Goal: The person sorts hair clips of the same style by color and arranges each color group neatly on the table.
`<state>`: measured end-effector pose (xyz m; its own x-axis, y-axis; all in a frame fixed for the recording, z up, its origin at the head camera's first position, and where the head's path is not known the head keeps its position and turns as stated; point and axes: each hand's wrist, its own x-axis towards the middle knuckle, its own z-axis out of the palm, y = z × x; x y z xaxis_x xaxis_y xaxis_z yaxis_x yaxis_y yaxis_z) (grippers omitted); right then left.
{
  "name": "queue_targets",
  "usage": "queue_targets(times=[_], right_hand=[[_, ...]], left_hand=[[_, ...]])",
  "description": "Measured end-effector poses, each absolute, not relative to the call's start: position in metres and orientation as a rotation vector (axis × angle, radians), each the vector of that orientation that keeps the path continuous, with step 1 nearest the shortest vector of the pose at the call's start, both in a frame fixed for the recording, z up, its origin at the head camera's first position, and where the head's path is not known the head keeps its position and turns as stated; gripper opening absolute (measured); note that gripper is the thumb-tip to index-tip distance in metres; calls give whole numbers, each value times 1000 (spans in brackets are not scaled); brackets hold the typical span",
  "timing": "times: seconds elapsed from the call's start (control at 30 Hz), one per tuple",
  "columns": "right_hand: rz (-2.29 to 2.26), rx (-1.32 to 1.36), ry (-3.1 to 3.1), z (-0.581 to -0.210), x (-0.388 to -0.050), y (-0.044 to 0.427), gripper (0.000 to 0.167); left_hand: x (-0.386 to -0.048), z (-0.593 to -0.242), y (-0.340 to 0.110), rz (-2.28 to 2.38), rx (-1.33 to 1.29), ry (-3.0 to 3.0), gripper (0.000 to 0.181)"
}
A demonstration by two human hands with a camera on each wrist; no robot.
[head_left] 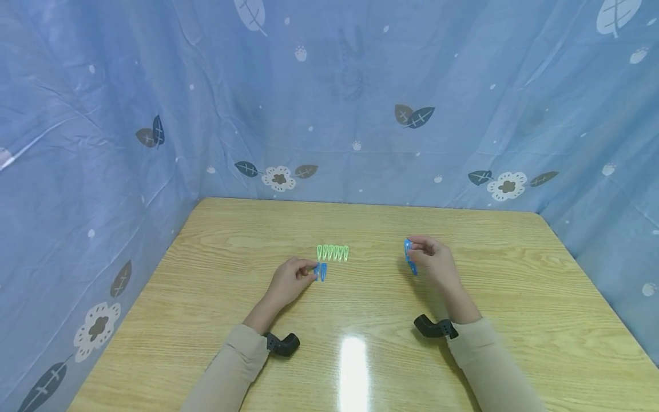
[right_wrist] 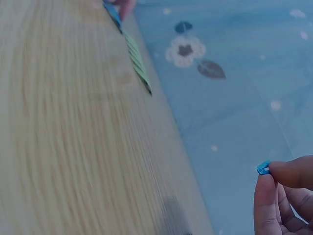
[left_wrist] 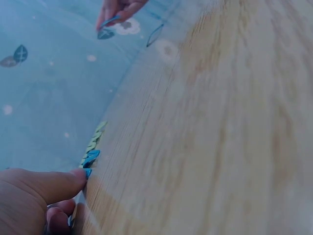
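Note:
Several green snap hair clips [head_left: 332, 253] lie side by side in a row in the middle of the table. Just below the row's left end are two blue hair clips; one [head_left: 323, 272] lies free. The other blue clip [head_left: 316, 273] is pinched at its ends between thumb and fingers of my left hand [head_left: 291, 280], low at the tabletop. Off to the right, my right hand [head_left: 435, 262] pinches a blue hair clip [right_wrist: 263, 168] by thumb and fingertip, raised above the table. Another blue clip [left_wrist: 155, 35] lies on the table below that hand.
The wooden table [head_left: 360, 226] ends at the back against a blue patterned curtain [head_left: 329, 114], which also hangs at both sides. Black wrist-worn devices [head_left: 283, 344] sit on both forearms. A bright light reflection [head_left: 353, 372] shows on the front of the tabletop.

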<state>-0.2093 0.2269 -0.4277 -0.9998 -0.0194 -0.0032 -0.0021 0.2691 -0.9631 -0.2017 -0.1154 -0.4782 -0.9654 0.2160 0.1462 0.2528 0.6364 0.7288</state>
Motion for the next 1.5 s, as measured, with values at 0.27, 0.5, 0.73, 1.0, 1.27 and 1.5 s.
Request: queue_targets(times=[0.27,0.5,0.73,1.0,1.27,1.5], right_hand=[[-1883,-91,2437,-432,-212,195,39],[-1862,-151,2406,-438,-213,159,36],[-1880,-134,2364,-450,-214,125,31],[-1852,-73,2392,-456,-212,95,27],[-1779,-30,2455,-460,-211,79,27],[-1690,-39,2573,-458,-211,70,25]], left_hand=[[-204,-480,-115,-1251,-386,-2806,26],[-204,-480,-114,-1269,-387,-2796,26],[-203,-479,-114,-1268,-390,-2805,26],[-203,-478,-115,-1250,-391,-2819,27],[-203,-477,-113,-1246,-376,-2824,27],[-204,-478,-114,-1245,-382,-2816,26]])
